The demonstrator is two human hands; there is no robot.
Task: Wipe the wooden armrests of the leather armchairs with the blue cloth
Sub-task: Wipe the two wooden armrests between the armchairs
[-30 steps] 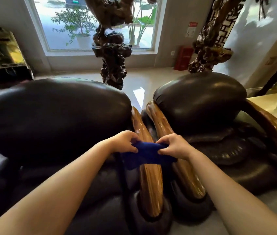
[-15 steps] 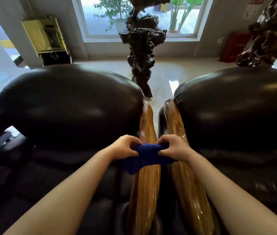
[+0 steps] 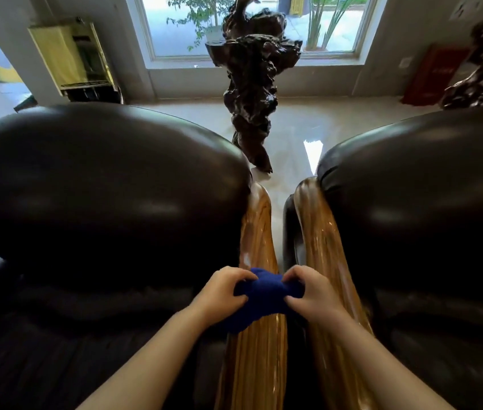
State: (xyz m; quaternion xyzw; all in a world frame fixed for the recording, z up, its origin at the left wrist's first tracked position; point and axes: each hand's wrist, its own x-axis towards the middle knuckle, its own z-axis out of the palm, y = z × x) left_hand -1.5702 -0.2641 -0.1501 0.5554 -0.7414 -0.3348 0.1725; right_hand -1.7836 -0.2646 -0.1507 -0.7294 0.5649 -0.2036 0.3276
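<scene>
Both hands clenched on the blue cloth (image 3: 259, 300): left hand (image 3: 222, 291) at its left end, right hand (image 3: 308, 294) at its right. Cloth bunched over the left armchair's wooden armrest (image 3: 259, 232); the right armchair's armrest (image 3: 320, 232) lies just beside.

Both hands — left hand (image 3: 222, 291), right hand (image 3: 308, 294) — grip the bunched blue cloth (image 3: 259, 300) over the left armchair's wooden armrest (image 3: 256, 232).

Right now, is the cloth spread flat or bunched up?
Bunched. The cloth is gathered into a wad between the left hand and right hand, over the left armrest.
</scene>
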